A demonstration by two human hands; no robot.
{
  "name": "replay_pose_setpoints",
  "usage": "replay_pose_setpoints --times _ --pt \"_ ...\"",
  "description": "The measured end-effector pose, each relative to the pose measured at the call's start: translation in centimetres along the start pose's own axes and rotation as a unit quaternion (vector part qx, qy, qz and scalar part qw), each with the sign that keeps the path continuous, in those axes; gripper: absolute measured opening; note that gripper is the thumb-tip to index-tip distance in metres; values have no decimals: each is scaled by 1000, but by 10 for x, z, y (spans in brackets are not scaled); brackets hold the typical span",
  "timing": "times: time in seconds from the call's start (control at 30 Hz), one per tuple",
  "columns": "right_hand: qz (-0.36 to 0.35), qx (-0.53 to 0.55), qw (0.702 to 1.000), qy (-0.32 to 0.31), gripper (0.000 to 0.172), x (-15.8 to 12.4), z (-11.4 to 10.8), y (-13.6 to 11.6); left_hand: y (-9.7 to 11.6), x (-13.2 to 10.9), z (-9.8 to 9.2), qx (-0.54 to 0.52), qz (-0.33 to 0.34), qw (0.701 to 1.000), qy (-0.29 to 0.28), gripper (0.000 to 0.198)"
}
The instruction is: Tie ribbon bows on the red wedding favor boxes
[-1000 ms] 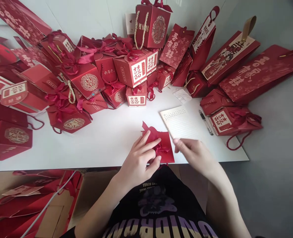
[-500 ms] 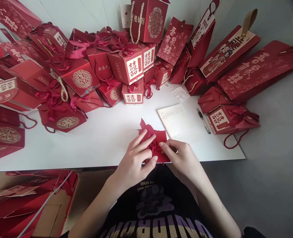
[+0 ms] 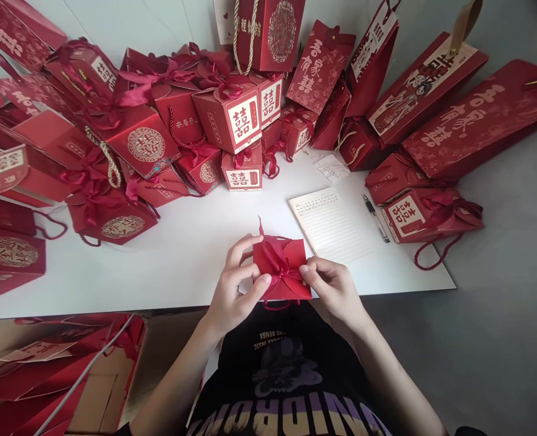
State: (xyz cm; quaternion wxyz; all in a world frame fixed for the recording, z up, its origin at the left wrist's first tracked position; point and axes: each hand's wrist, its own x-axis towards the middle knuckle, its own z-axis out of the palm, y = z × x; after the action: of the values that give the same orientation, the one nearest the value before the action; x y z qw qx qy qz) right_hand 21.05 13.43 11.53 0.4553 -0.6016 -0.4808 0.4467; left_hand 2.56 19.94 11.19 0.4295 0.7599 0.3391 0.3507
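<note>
A small red gift box [image 3: 272, 292] stands at the table's front edge, its top facing me. Across its folded flaps lies a satin ribbon [image 3: 281, 274], gathered at a knot in the middle, with one tail sticking up at the far left corner. My left hand [image 3: 237, 284] is at the left side, thumb and fingers closed on the ribbon by the knot. On the right, my right hand [image 3: 334, 284] pinches the ribbon's other side between thumb and bent fingers at the box edge. The fingertips under the ribbon are partly hidden. A twisted cord shows at the near edge.
Many red gift boxes [image 3: 148, 136] with ribbons and cords are piled along the back and left. A lined notebook [image 3: 336, 233] and a pen [image 3: 376, 218] lie to the right. Below the table at left sits a cardboard carton [image 3: 93, 402] with flat red pieces.
My left hand has drawn back leftward off the top of the box, uncovering the ribbon knot. The far-left ribbon piece now stands thinner. My right hand stays at the right edge.
</note>
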Motion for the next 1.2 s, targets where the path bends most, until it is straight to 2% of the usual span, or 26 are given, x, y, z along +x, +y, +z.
replay_pose_setpoints --times 0.33,0.8,1.03,1.13,1.2 --pt "-28 61 998 3 45 6 1 10 -1 4 -3 -21 -56 998 7 36" --pt "-15 157 987 2 51 9 2 31 -1 8 -5 -48 -57 997 -20 34" --pt "-15 167 986 -13 54 7 2 35 0 6 -3 -36 -42 998 -3 33" --pt "-12 146 988 -39 48 7 -5 31 -2 6 -5 -36 -45 998 -2 33" --pt "-19 141 989 -31 40 10 -12 30 -4 8 -9 -37 -44 998 -8 33"
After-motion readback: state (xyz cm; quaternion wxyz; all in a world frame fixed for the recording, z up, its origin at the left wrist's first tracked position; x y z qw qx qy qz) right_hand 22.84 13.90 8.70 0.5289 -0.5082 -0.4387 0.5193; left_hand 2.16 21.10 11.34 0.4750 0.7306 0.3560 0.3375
